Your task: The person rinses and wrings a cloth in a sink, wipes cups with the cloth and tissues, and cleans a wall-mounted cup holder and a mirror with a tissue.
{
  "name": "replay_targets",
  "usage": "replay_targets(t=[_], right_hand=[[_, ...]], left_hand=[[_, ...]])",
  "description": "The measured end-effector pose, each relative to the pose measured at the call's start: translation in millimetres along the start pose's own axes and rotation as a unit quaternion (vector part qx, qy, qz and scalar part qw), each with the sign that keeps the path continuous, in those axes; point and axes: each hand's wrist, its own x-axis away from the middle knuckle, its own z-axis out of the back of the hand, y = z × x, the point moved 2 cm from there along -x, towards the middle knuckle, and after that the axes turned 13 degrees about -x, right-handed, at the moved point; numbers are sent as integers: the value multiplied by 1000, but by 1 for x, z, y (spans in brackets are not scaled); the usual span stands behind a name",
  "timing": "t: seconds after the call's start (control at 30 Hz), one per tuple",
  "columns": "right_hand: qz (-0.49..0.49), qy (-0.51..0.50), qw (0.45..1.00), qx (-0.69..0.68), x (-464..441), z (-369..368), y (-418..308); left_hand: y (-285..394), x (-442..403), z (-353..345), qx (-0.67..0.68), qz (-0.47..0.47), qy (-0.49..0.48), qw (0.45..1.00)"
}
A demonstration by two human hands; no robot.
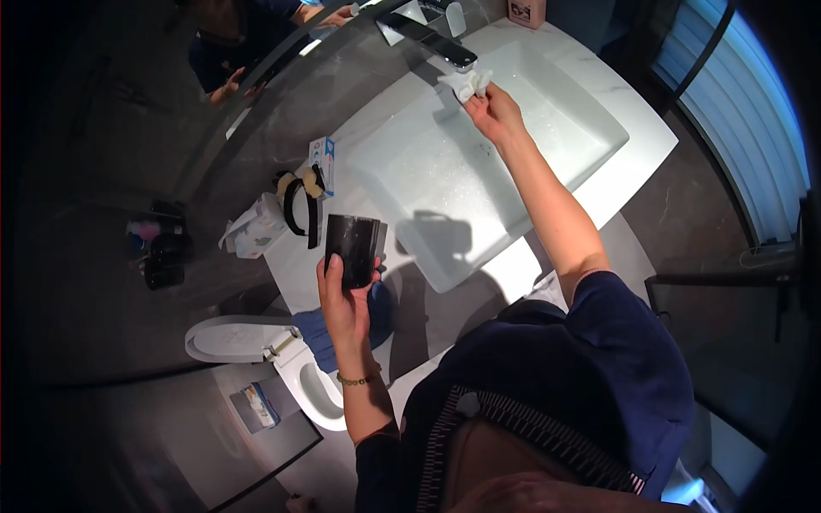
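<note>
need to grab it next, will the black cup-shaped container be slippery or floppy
The black cup-shaped container is likely stiff: its sides look straight in the left hand. It may be slippery, given its glossy highlights.

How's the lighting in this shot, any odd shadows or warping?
Head view: wide-angle distortion bends the window blind, and the frame's corners fall to black; the head view's countertop looks brightly lit; also in the head view, a dark shadow lies in the sink, right of the black cup in the left hand.
</note>
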Motion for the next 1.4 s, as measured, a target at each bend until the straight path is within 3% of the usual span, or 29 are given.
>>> replay_targets(t=[0.13,0.27,0.33,0.37,0.43,0.5,0.63,0.77,0.8,0.93,1.03,1.1,1.3,1.4], right_hand=[[-100,-24,995,5,47,3,17],[-142,-133,958,212,90,-23,45],[-70,-83,883,458,129,-49,63],[-75,-84,881,460,146,-45,77],[121,-310,728,600,173,-47,100],[350,-519,481,614,172,-14,123],[354,-422,527,647,184,-18,141],[323,-347,639,606,177,-31,144],[322,-349,637,607,175,-35,143],[20,-218,738,638,164,-40,133],[-26,-190,769,610,145,-36,128],[-57,-105,853,507,132,-39,118],[57,-229,785,573,174,-50,129],[340,-358,572,656,189,-44,152]], left_hand=[[2,-13,-11,-40,-20,17,999],[-7,-27,-21,-101,-52,52,992],[-12,-35,-24,-125,-83,61,987],[-12,-37,-30,-123,-82,67,987],[-8,-40,-40,-78,-70,80,991],[-10,-37,-41,-73,-62,86,992],[-13,-32,-45,-65,-35,99,992],[-13,-17,-50,-117,-83,78,987],[-14,-17,-50,-115,-83,80,987],[-17,-11,-45,-125,-98,64,985],[-17,-9,-40,-69,-102,41,992],[-15,-6,-33,-17,-102,15,994],[-8,-16,-27,-93,-106,105,984],[-4,-15,-32,-210,-228,168,936]])
